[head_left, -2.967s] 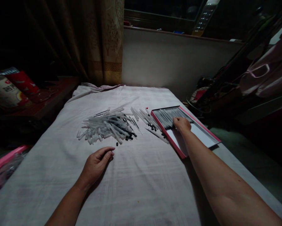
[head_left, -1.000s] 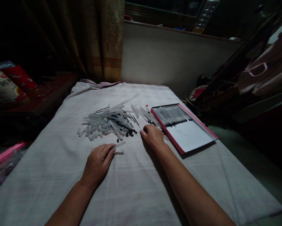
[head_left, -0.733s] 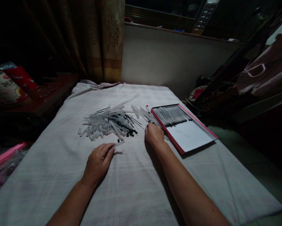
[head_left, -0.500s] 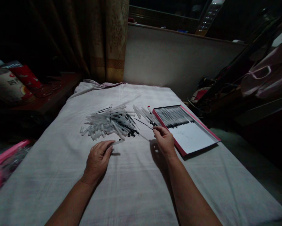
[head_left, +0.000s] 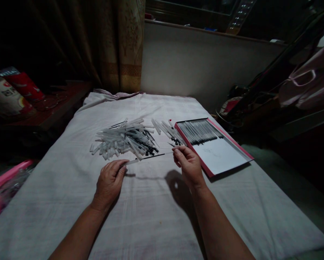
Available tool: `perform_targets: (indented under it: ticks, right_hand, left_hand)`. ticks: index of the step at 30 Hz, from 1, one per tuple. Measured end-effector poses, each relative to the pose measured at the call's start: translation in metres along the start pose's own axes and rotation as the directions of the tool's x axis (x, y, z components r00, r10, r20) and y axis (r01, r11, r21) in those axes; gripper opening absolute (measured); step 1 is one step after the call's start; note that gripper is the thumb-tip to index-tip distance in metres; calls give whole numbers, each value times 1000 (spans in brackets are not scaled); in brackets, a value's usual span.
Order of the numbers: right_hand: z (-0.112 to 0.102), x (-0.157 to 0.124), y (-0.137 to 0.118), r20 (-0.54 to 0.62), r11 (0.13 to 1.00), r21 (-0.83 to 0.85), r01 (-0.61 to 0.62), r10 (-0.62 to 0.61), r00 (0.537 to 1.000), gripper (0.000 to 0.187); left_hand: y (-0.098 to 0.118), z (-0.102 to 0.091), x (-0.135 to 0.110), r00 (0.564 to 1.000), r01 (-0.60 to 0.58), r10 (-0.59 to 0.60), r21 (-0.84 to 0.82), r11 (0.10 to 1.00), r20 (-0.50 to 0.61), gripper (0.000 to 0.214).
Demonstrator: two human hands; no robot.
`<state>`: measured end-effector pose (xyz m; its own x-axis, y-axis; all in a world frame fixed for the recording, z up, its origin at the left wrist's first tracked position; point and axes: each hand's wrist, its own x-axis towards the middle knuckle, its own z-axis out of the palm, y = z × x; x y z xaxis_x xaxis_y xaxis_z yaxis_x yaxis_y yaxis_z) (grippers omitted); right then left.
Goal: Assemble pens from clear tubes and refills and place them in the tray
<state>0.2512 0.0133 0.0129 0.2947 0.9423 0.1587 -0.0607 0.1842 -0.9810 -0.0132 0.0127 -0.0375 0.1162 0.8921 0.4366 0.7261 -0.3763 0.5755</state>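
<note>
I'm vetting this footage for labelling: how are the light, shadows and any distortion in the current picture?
Head view: dim overall, the curtain fading into black leftward; the right hand casts a dark shadow on the white cloth, the pen refill only a faint line; small glints dot the plastic bottle; the labelled container leans at the left edge, probably wide-lens stretch.

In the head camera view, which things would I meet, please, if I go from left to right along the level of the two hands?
Pink plastic object → left hand → pale tube → thin dark rod → right hand → open box.
</note>
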Motion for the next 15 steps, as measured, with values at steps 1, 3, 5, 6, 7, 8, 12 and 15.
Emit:
perform_targets:
  ticks: [1, 3, 5, 6, 7, 8, 12, 15]
  right_hand:
    - [0, 0, 0, 9, 1000, -11, 0, 0, 1000, 23]
    - [0, 0, 0, 22, 999, -33, -1, 2, 1000, 23]
    - [0, 0, 1, 33, 999, -49, -6, 8, 999, 24]
    - [0, 0, 1, 34, 999, -52, -7, 9, 999, 24]
    - [-1, 0, 1, 33, 999, -53, -8, 10, 999, 24]
    - [-1, 0, 2, 30, 999, -53, -10, 11, 999, 24]
    - [-3, 1, 4, 23, 999, -47, -8, 9, 1000, 23]
    - [-2, 1, 3, 28, 998, -58, -6, 7, 1000, 23]
  left_hand:
    - [0, 0, 0, 1000, -1, 1, 2, 1000, 0, 29]
    - [0, 0, 0, 1000, -7, 7, 9, 1000, 2, 29]
    - [0, -1, 0, 1000, -20, 20, 21, 1000, 5, 29]
    - [0, -1, 0, 1000, -28, 28, 29, 999, 7, 29]
    - [-1, -1, -1, 999, -35, 35, 37, 999, 6, 29]
    - [-1, -1, -1, 999, -42, 42, 45, 998, 4, 28]
    - [-2, 0, -1, 998, -62, 62, 63, 996, -9, 28]
    - [-2, 1, -2, 997, -79, 79, 70, 994, -5, 28]
